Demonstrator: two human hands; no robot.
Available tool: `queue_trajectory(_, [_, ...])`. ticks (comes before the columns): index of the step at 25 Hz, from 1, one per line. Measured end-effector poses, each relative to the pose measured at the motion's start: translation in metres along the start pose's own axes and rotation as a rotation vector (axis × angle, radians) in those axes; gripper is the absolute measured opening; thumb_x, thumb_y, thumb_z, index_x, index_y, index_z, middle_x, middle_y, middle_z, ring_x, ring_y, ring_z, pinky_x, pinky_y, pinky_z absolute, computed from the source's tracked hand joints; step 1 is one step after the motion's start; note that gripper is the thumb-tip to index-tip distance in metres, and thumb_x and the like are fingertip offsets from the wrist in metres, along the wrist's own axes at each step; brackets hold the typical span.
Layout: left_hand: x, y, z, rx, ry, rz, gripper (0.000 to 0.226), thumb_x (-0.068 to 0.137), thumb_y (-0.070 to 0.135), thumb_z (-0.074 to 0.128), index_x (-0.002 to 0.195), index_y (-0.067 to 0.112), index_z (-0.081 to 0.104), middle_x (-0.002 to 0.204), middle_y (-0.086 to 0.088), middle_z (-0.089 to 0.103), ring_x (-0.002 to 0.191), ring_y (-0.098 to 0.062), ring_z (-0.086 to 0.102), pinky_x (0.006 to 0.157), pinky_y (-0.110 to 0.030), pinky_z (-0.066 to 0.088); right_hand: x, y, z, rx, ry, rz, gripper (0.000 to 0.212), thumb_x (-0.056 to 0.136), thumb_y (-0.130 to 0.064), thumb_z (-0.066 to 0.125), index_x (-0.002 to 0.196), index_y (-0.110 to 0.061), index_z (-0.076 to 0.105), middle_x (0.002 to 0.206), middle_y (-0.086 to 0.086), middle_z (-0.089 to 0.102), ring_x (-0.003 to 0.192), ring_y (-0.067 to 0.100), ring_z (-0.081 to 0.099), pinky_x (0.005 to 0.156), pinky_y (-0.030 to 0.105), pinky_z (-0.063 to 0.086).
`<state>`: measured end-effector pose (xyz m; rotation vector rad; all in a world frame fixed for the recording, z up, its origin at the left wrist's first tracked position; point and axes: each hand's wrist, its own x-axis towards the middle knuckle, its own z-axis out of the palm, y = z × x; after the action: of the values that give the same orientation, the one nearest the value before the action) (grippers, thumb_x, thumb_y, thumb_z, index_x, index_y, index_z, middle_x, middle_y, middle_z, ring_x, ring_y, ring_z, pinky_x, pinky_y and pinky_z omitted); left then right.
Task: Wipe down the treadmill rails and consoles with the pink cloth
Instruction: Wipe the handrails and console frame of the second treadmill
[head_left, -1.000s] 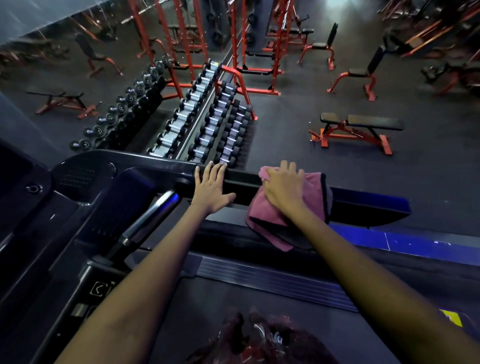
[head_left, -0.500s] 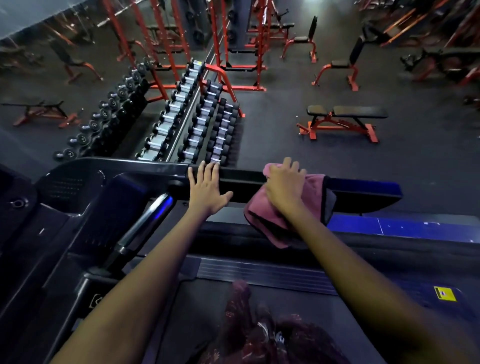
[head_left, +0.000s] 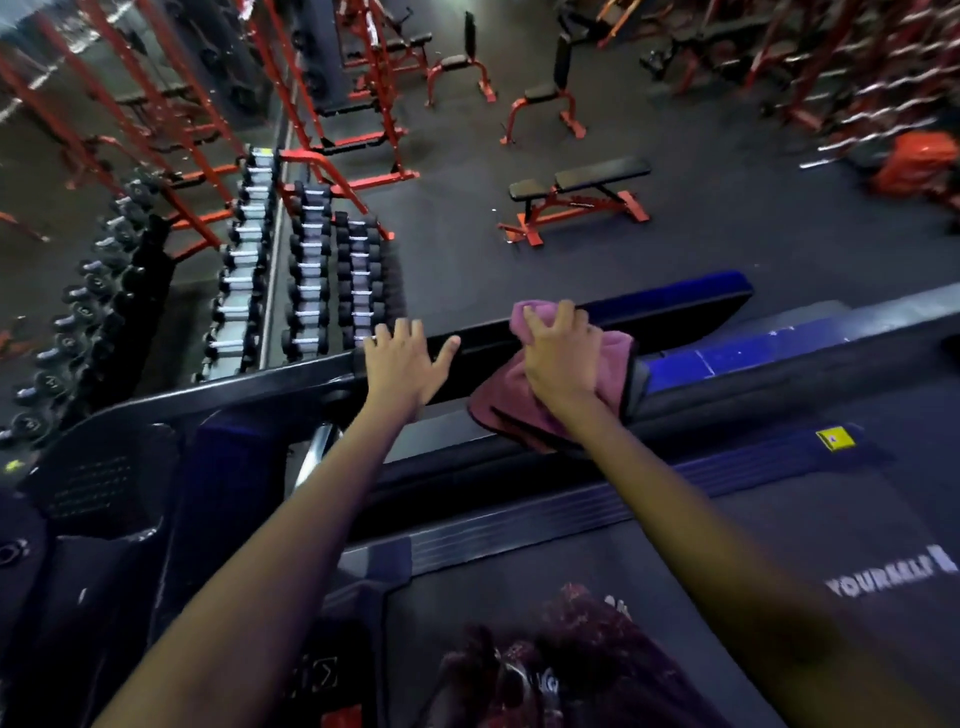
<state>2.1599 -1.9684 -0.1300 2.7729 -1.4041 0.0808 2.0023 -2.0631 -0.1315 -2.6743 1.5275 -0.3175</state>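
Right hand: the right hand (head_left: 561, 358) presses the folded pink terry cloth (head_left: 615, 364) onto the dark padded side rail of the treadmill (head_left: 675, 306); a moment ago the fingers lay flatter over the cloth, now they are curled and bunch its far edge, so the hand is clenched on the fabric.
Cloth position: draped over the rail's top edge, with its lower fold hanging on the near side toward the ribbed grey foot strip (head_left: 519, 530); it sits at much the same stretch of rail as a second ago.
Left hand: the left hand (head_left: 402, 364) lies flat on the same rail just beside the cloth, fingers spread and grasping nothing, as it did before; it seems to serve as a brace.
Camera: the view has tilted, so the red-framed flat bench (head_left: 576, 200) and the rack of black dumbbells (head_left: 332, 275) beyond the rail appear shifted.
Meaning for the task: the regrip suggests a fresh stroke is being set up. The blue-lit far end of the rail to the right looks unwiped as yet, and the dark perforated console panel (head_left: 98, 483) at the left is untouched by the cloth.
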Motion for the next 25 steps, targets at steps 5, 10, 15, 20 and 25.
queue_trajectory(5, [0.015, 0.023, 0.013, -0.057, -0.050, 0.112, 0.053, 0.096, 0.050, 0.031, 0.117, 0.005, 0.050, 0.127, -0.016, 0.051, 0.119, -0.035, 0.046, 0.102, -0.048, 0.028, 0.003, 0.054, -0.005, -0.039, -0.009, 0.012, 0.043, 0.094, -0.027, 0.043, 0.137, -0.028, 0.040, 0.128, 0.015, 0.038, 0.110, 0.034, 0.043, 0.087, 0.044, 0.039])
queue_trajectory(10, [0.018, 0.032, 0.012, -0.088, -0.104, 0.054, 0.056, 0.097, 0.050, 0.026, 0.129, 0.007, 0.042, 0.136, -0.015, 0.043, 0.127, -0.035, 0.039, 0.107, -0.052, 0.022, 0.032, 0.061, -0.007, -0.003, -0.015, 0.226, 0.035, 0.092, -0.020, 0.044, 0.126, -0.023, 0.051, 0.129, 0.012, 0.038, 0.114, 0.032, 0.041, 0.094, 0.044, 0.034])
queue_trajectory(15, [0.033, 0.093, 0.012, -0.118, -0.107, 0.308, 0.051, 0.098, 0.045, 0.030, 0.133, 0.010, 0.040, 0.144, -0.010, 0.038, 0.130, -0.030, 0.039, 0.107, -0.046, 0.022, 0.015, 0.084, -0.007, 0.035, -0.024, -0.062, 0.045, 0.094, -0.028, 0.046, 0.139, -0.030, 0.039, 0.132, 0.013, 0.035, 0.115, 0.032, 0.039, 0.093, 0.043, 0.035])
queue_trajectory(20, [0.059, 0.133, 0.011, -0.112, -0.181, 0.401, 0.046, 0.099, 0.040, 0.028, 0.131, 0.009, 0.041, 0.138, -0.013, 0.041, 0.124, -0.032, 0.044, 0.101, -0.046, 0.031, 0.040, 0.104, -0.016, 0.069, -0.046, 0.220, 0.036, 0.095, -0.025, 0.042, 0.131, -0.024, 0.049, 0.132, 0.014, 0.036, 0.118, 0.032, 0.038, 0.096, 0.044, 0.033])
queue_trajectory(25, [0.060, 0.138, 0.024, -0.157, -0.011, 0.459, 0.041, 0.098, 0.038, 0.031, 0.116, 0.011, 0.056, 0.122, -0.011, 0.058, 0.112, -0.031, 0.053, 0.093, -0.041, 0.036, 0.019, 0.126, -0.006, 0.133, -0.037, -0.006, 0.044, 0.095, -0.025, 0.045, 0.138, -0.030, 0.041, 0.130, 0.014, 0.037, 0.114, 0.032, 0.040, 0.093, 0.045, 0.037])
